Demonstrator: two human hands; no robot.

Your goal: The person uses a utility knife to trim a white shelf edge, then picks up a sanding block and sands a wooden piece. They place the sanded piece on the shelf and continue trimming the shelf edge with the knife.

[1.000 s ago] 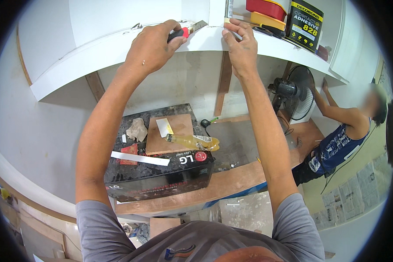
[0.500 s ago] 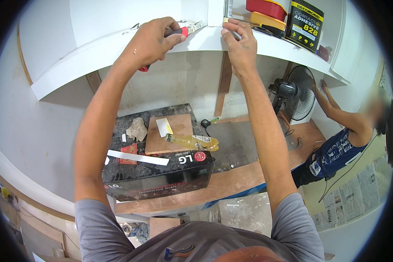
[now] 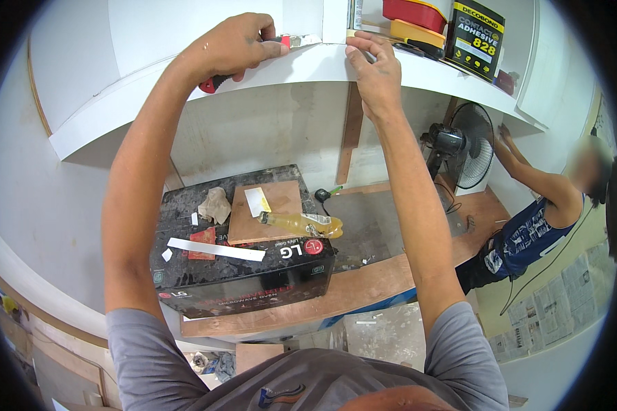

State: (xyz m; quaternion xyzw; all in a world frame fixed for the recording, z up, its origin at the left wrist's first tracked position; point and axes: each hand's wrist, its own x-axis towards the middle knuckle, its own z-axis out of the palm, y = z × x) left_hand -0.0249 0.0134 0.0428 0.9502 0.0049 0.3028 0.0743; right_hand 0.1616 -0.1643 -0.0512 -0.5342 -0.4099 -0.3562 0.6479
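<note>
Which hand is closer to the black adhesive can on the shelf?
Right. The right hand presses the shelf edge just left of the black can; the left hand, gripping a red-handled tool, is farther left.

Left hand advances along shelf edge.
The left hand [image 3: 234, 46] with its red-and-black-handled blade tool [image 3: 216, 81] now sits nearer the right hand [image 3: 377, 74] on the white laminate shelf edge [image 3: 301, 63]; red handle end shows below the fist.

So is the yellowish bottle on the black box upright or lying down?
Lying down: the bottle rests on its side across the wooden board on the box.
</note>
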